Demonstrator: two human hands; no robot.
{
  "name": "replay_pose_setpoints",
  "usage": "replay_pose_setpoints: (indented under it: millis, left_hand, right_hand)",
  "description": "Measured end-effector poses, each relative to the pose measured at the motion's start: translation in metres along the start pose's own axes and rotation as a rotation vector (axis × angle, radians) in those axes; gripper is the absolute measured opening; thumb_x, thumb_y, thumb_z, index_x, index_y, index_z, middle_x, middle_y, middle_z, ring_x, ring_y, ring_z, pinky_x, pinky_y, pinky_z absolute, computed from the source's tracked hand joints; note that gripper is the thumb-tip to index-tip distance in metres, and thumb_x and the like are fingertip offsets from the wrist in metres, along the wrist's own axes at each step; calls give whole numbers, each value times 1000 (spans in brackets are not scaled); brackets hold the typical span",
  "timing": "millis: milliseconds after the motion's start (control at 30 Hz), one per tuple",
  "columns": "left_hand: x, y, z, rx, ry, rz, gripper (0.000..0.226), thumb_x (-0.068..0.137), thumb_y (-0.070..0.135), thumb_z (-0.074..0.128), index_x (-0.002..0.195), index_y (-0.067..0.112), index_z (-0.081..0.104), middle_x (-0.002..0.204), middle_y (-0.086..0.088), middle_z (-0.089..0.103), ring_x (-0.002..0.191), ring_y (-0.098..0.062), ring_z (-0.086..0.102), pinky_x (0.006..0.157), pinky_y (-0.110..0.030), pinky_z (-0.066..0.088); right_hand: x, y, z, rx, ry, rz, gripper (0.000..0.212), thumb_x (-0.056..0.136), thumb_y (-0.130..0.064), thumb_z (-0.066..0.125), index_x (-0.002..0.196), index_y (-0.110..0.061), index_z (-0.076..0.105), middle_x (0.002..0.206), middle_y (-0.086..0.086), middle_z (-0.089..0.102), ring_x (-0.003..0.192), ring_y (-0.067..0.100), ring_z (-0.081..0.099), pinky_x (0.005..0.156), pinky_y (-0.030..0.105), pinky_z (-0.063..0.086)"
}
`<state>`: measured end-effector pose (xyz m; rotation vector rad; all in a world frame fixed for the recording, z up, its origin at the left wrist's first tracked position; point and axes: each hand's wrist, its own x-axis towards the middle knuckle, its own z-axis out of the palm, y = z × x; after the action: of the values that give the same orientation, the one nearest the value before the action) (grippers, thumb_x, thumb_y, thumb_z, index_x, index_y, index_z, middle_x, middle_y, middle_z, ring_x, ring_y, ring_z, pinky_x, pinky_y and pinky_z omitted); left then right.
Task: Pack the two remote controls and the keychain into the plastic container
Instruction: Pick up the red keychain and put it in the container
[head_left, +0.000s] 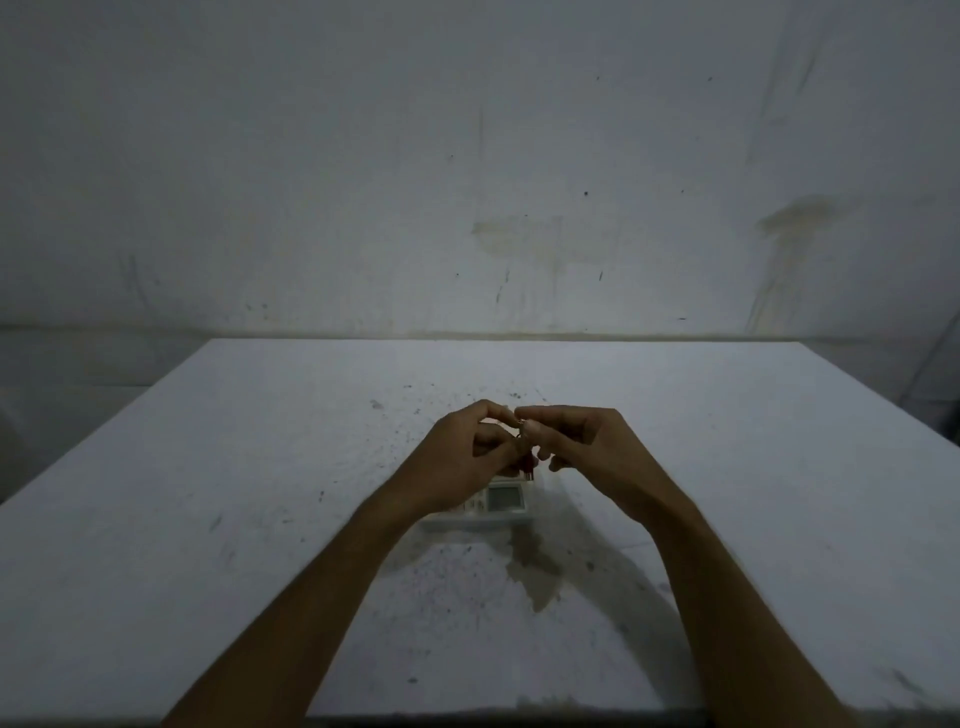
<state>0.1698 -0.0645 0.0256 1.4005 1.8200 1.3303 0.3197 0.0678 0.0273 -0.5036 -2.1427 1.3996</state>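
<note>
Both hands meet above the middle of the table. My left hand (470, 457) and my right hand (582, 447) pinch a small keychain (523, 441) between their fingertips; it hangs down between them, mostly hidden. Below the hands sits a clear plastic container (535, 519) holding a white remote control (501, 501) with a grey screen. My left wrist covers the remote's left part. A second remote is not visible.
The white table (260, 519) is scuffed, with a brownish stain (535, 571) just in front of the container. A stained white wall (467, 182) rises behind the table's far edge. The scene is dim.
</note>
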Motion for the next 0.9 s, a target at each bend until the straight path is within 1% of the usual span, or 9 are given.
replay_pose_setpoints:
  millis: [100, 233, 367, 433, 500, 567, 633, 767, 900]
  left_hand:
    - [-2, 0, 3, 60, -15, 53, 28, 97, 35, 66, 115, 21, 51, 96, 4, 80, 84, -6, 77, 82, -27, 62]
    - [-3, 2, 8, 232, 42, 227, 14, 97, 26, 67, 107, 19, 59, 90, 6, 76, 78, -2, 75, 76, -22, 61]
    - [-6, 1, 8, 59, 47, 270, 17, 97, 19, 67, 111, 9, 63, 93, -2, 77, 81, -10, 77, 76, -26, 62]
    - [-7, -2, 7, 65, 37, 274, 20, 96, 21, 69, 111, 12, 63, 92, 1, 78, 80, -10, 77, 76, -24, 61]
    - [-7, -5, 5, 187, 39, 254, 33, 92, 37, 71, 118, 19, 60, 97, 6, 77, 84, -6, 75, 80, -22, 60]
    - [-4, -10, -2, 420, 47, 199, 62, 83, 65, 67, 132, 28, 54, 117, 9, 72, 100, -3, 66, 92, -26, 55]
    - [-3, -17, -12, 673, -14, 129, 91, 69, 85, 61, 143, 35, 46, 141, 11, 60, 121, -9, 56, 105, -33, 42]
    - [-3, -41, -16, 865, -160, 65, 111, 63, 96, 54, 153, 32, 38, 160, 8, 41, 143, -16, 41, 121, -42, 26]
    - [0, -56, -14, 834, -105, 94, 111, 63, 96, 52, 153, 32, 37, 159, 8, 42, 141, -15, 42, 120, -40, 23]
  right_hand:
    - [-4, 0, -5, -8, -42, 49, 30, 91, -35, 69, 116, -20, 77, 95, -1, 80, 84, 19, 72, 76, 30, 61]
    - [-7, -2, -10, 25, -115, 81, 25, 92, -29, 69, 110, -14, 79, 94, 4, 79, 81, 16, 71, 77, 30, 60]
    - [-11, -2, -14, 194, -114, 112, 27, 94, -27, 66, 109, -8, 78, 99, 14, 77, 86, 18, 70, 81, 30, 58]
    - [-11, 0, -11, 168, -109, 109, 27, 95, -28, 65, 107, -8, 78, 97, 13, 77, 84, 17, 71, 81, 29, 58]
    - [-8, 0, -6, 0, -54, 75, 27, 96, -32, 63, 104, -12, 78, 91, 5, 78, 81, 12, 72, 77, 26, 58]
    - [-1, 1, -7, -284, 19, 25, 28, 96, -39, 61, 105, -18, 78, 89, -4, 77, 78, 7, 71, 74, 25, 56]
    - [9, 0, -12, -530, -17, 12, 29, 97, -41, 59, 106, -21, 78, 94, -3, 78, 82, 11, 71, 77, 32, 58]
    - [20, 0, -10, -719, -185, 81, 30, 95, -38, 63, 111, -18, 78, 119, 2, 74, 109, 18, 67, 90, 29, 47]
    - [26, 5, -2, -770, -198, 165, 30, 94, -39, 66, 111, -17, 78, 119, 5, 74, 106, 21, 68, 87, 31, 49]
